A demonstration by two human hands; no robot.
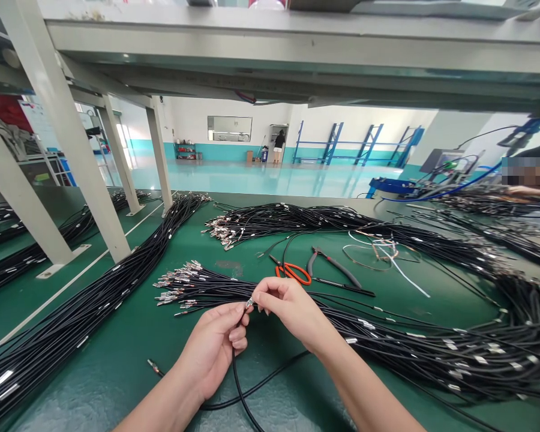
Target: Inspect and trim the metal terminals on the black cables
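My left hand (216, 342) is closed around a black cable (236, 375) close to its end. At that end a small metal terminal (249, 304) shows between my two hands. My right hand (288, 309) pinches at the terminal with thumb and forefinger. Below, the cable loops over the green table (130, 396). Another cable end (153, 366) with a metal tip pokes out left of my left forearm. Just behind my hands lies a bundle of black cables (216, 282), its metal-tipped ends pointing left.
Orange-handled scissors (297, 273) and grey-handled pliers (337, 268) lie beyond my right hand. Further cable bundles (130, 276) stretch along the left and the back. White metal posts (72, 132) stand left, under an overhead shelf (270, 42). Another person's arm (531, 191) is at far right.
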